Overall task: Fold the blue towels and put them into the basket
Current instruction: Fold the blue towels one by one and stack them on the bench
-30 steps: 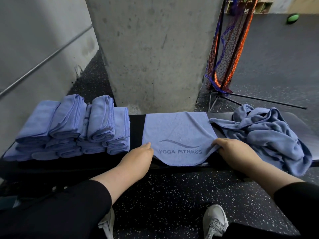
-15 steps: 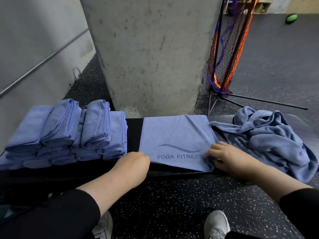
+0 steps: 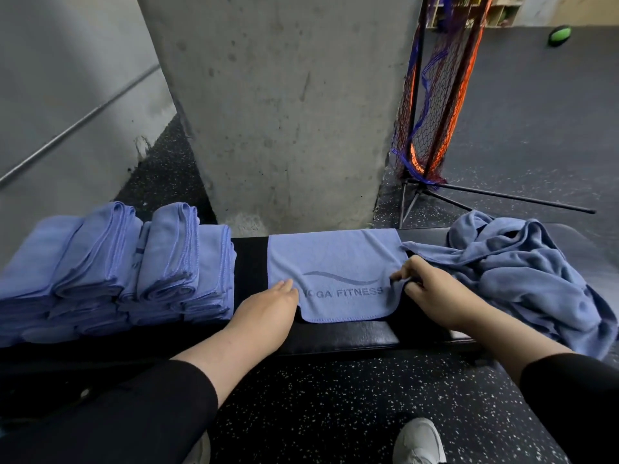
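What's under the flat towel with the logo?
The flat towel lies on the black bench; its near edge overhangs. The left hand covers its corner. Anything beneath the cloth is hidden.

There is one view only, from a wide-angle camera worn on the person's head, so no second view shares the scene. It looks forward and steeply down, close over a black padded bench that crosses the middle of the frame from left to right. Both forearms come up from the lower corners toward the centre, and a white shoe shows at the bottom edge, right under the lens. Straight ahead, a concrete pillar fills the upper centre at close range. The wide lens bends the edges; the upper right opens onto distant gym floor.
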A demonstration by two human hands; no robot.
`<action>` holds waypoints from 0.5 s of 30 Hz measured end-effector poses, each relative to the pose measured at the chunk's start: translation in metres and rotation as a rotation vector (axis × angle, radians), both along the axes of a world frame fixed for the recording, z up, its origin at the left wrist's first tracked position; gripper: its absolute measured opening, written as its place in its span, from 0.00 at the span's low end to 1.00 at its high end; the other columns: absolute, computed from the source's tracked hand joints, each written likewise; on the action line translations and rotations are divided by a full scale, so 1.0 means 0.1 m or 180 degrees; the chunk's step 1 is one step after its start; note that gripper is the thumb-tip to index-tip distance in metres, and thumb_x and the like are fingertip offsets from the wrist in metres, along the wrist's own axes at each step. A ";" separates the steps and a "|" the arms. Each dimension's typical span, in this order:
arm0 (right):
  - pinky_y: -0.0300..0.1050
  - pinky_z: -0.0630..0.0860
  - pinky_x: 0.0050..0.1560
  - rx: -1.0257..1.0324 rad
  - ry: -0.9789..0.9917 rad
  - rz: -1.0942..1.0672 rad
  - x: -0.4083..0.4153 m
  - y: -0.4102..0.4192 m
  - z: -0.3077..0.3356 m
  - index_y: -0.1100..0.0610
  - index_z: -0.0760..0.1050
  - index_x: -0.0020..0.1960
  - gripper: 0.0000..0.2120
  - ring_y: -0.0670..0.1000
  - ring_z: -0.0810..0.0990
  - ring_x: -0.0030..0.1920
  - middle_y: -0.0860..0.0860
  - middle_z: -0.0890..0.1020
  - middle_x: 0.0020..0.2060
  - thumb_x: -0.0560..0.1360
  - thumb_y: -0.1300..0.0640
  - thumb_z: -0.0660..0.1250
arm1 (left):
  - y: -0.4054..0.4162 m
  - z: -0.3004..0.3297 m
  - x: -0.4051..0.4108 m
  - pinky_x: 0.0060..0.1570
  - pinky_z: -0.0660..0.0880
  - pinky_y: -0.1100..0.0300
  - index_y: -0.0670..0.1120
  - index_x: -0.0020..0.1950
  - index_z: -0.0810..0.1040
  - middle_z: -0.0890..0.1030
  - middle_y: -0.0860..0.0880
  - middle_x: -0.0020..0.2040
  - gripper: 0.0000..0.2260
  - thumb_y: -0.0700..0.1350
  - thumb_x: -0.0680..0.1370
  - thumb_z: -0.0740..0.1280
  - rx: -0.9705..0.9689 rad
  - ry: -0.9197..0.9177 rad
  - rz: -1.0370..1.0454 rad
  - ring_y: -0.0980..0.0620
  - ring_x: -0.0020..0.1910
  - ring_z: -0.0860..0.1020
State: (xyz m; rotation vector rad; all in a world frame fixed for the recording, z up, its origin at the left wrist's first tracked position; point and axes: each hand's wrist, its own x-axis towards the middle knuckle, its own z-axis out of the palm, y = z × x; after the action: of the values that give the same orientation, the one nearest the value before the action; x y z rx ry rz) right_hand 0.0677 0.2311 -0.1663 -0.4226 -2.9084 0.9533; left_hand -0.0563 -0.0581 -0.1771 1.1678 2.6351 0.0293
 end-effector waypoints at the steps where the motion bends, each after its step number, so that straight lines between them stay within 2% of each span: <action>1: 0.46 0.75 0.55 0.0020 0.0009 0.0016 0.00 0.01 0.01 0.49 0.70 0.46 0.08 0.44 0.81 0.52 0.40 0.84 0.51 0.74 0.62 0.62 | 0.01 0.02 0.01 0.77 0.58 0.51 0.40 0.80 0.58 0.49 0.43 0.83 0.29 0.27 0.79 0.54 -0.0052 0.0033 0.0005 0.49 0.81 0.51; 4: 0.46 0.77 0.50 0.0427 -0.0176 0.0195 0.05 0.06 0.01 0.48 0.70 0.46 0.09 0.44 0.82 0.47 0.36 0.84 0.47 0.72 0.61 0.64 | -0.02 0.07 0.01 0.75 0.62 0.49 0.41 0.78 0.63 0.55 0.43 0.82 0.27 0.28 0.78 0.54 -0.0191 0.0057 -0.0030 0.48 0.80 0.57; 6: 0.46 0.76 0.49 0.0735 -0.0243 0.0340 0.11 0.08 0.00 0.45 0.74 0.49 0.11 0.45 0.82 0.46 0.36 0.84 0.46 0.72 0.60 0.66 | -0.11 0.06 0.00 0.74 0.64 0.50 0.42 0.76 0.66 0.57 0.44 0.81 0.25 0.30 0.80 0.54 -0.0219 0.0085 -0.0048 0.49 0.80 0.59; 9: 0.41 0.74 0.52 0.0844 -0.0142 0.0512 0.22 0.12 -0.01 0.46 0.80 0.52 0.12 0.44 0.82 0.51 0.37 0.84 0.51 0.73 0.61 0.67 | -0.25 -0.02 0.01 0.73 0.66 0.52 0.42 0.74 0.68 0.57 0.45 0.82 0.21 0.32 0.81 0.54 -0.0106 0.0202 -0.0110 0.51 0.80 0.58; 12: 0.44 0.75 0.58 0.0767 -0.0284 0.0513 0.33 0.16 0.00 0.44 0.77 0.52 0.08 0.41 0.81 0.55 0.34 0.82 0.56 0.78 0.56 0.66 | -0.42 -0.11 0.04 0.74 0.65 0.56 0.44 0.72 0.70 0.60 0.46 0.81 0.19 0.33 0.82 0.57 0.0120 0.0184 -0.0171 0.53 0.79 0.60; 13: 0.44 0.75 0.59 0.0720 -0.0335 0.0524 0.35 0.17 0.02 0.42 0.75 0.50 0.06 0.40 0.81 0.55 0.34 0.82 0.56 0.79 0.54 0.66 | -0.46 -0.10 0.04 0.72 0.68 0.55 0.45 0.69 0.72 0.65 0.47 0.79 0.16 0.35 0.83 0.57 0.0187 0.0186 -0.0157 0.53 0.77 0.65; 14: 0.44 0.76 0.58 0.0647 -0.0379 0.0518 0.37 0.18 0.04 0.41 0.73 0.49 0.05 0.39 0.81 0.55 0.33 0.82 0.55 0.80 0.51 0.65 | -0.49 -0.06 0.07 0.67 0.73 0.53 0.46 0.65 0.74 0.74 0.47 0.72 0.12 0.38 0.84 0.57 0.0240 0.0234 -0.0116 0.51 0.70 0.73; 15: 0.44 0.76 0.57 0.0583 -0.0431 0.0490 0.40 0.18 0.07 0.41 0.72 0.47 0.04 0.39 0.81 0.53 0.33 0.83 0.52 0.81 0.50 0.65 | -0.52 0.00 0.10 0.58 0.76 0.49 0.47 0.58 0.74 0.81 0.48 0.61 0.08 0.42 0.85 0.56 0.0296 0.0298 -0.0090 0.48 0.59 0.79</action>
State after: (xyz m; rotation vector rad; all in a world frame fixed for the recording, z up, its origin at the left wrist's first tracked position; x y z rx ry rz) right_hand 0.1072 0.2487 -0.1596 -0.2648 -3.1543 0.6891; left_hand -0.0465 -0.1101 -0.1769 1.2654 2.7244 0.0952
